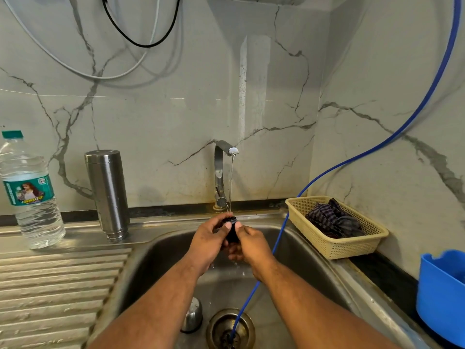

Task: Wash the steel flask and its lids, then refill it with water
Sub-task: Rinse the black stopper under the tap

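Head view, near to far. Sink basin: steel cup lid sits dome-up just beside the drain, and the blue hose end drops into that drain. Blue tub on the counter at your right; contents can't be seen from this angle.

Your left hand and right hand both grip the black inner lid, fingers curled round it, thumbs on top. You're holding it over the basin, directly under the water stream; drips fall below your hands.

Back ledge, left: steel flask stands threaded end down, well apart from your hands. Plastic water bottle left of it, capped, mostly full. Right counter: cream basket holding a checked cloth. Tap at the back rim, running thin.
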`<state>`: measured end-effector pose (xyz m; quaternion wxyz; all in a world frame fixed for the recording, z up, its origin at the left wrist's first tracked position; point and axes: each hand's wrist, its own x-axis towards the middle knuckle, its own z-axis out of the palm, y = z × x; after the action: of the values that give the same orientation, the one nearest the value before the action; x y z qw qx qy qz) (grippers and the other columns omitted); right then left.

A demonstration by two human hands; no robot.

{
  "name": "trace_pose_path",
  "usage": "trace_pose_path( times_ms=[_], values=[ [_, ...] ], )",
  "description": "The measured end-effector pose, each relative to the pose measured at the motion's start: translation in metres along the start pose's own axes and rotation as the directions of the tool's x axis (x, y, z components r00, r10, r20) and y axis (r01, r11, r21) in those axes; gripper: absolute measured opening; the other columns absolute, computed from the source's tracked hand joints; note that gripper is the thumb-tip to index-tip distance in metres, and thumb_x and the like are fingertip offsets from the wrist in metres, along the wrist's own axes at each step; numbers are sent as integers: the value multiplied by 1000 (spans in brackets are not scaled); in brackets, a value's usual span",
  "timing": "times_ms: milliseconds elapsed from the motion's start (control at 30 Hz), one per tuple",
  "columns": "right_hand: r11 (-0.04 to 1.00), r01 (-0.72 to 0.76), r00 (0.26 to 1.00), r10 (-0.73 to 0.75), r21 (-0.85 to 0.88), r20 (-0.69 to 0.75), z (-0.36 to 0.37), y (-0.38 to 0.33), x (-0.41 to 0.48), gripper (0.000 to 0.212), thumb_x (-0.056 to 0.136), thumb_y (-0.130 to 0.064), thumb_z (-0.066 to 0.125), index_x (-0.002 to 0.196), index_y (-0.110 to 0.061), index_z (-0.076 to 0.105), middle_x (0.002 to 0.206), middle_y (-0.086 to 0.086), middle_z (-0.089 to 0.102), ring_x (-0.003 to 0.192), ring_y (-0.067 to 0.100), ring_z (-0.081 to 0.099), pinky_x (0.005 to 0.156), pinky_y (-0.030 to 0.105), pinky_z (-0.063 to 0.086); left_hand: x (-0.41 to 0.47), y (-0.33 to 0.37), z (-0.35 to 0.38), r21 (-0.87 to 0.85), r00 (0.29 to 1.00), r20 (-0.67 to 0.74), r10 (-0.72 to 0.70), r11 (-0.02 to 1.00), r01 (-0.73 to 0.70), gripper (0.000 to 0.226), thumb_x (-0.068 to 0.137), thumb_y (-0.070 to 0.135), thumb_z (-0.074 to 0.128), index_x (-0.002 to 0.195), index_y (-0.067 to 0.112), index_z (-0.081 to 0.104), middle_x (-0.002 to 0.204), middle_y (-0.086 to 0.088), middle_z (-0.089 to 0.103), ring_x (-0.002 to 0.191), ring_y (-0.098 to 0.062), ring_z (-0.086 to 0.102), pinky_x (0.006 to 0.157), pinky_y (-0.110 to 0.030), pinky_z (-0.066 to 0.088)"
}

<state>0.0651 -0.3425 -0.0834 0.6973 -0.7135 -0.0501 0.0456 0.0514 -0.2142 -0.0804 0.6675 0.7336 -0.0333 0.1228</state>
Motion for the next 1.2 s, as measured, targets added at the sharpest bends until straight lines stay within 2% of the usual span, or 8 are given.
trace_pose_path(
  times_ms=[167,367,467,633,767,900,1067,1200],
  values=[
    [997,78,994,-79,10,70,-1,0,-1,28,99,-26,67,126,-34,63,105,1,76,95,17,74,76,30,62,6,-5,6,-78,972,-233,-39,997,21,16,100,19,64,115,18,69,97,-7,77,86,-25,75,76,-37,63],
    [995,80,997,-80,60,-1,5,-1,1,42,93,-34,74,132,-36,60,129,3,67,112,21,69,96,45,59,5,-9,8,-124,963,-241,-120,988,92,18,101,28,62,107,11,64,93,-16,77,80,-27,77,69,-41,64],
    [994,111,989,-111,-11,-101,3,-4,0,44,91,-38,76,128,-36,52,123,-2,63,114,18,63,97,37,57,1,-9,7,-71,973,-179,-144,989,133,30,103,34,58,108,6,66,86,-13,78,77,-23,77,61,-29,59],
    [967,183,976,-200,-177,-83,0,-6,-1,63,92,-15,75,147,-32,50,140,-5,59,127,13,56,96,23,48,2,-7,13,-118,956,-216,-201,977,178,32,104,37,56,107,6,63,92,-20,75,82,-31,73,76,-45,64],
    [933,209,961,-251,-293,-115,0,-6,1,68,87,-13,80,145,-32,51,137,-5,59,116,9,61,81,11,50,-1,-5,17,-152,959,-196,-203,973,175,17,106,16,49,121,18,58,103,-13,74,90,-31,75,78,-49,64],
    [903,215,953,-277,-372,-121,2,-3,3,64,87,-15,80,145,-27,54,134,-3,59,98,1,60,74,6,46,-1,-4,19,-80,972,-136,-193,980,184,34,104,9,43,123,27,66,101,-7,77,96,-31,73,83,-51,63],
    [918,227,954,-277,-325,-116,0,-5,0,65,91,-9,74,148,-31,50,142,-2,55,117,8,55,100,26,54,-5,-4,13,-15,978,31,-208,978,208,30,106,11,46,116,18,73,98,-5,80,99,-27,73,86,-41,60],
    [925,235,956,-275,-297,-102,0,-5,-1,63,92,-9,72,146,-35,52,145,-2,55,129,15,55,107,38,53,-5,-3,9,-15,982,56,-181,983,182,25,105,13,52,120,20,71,102,-1,79,99,-22,74,84,-40,61]
  ],
)
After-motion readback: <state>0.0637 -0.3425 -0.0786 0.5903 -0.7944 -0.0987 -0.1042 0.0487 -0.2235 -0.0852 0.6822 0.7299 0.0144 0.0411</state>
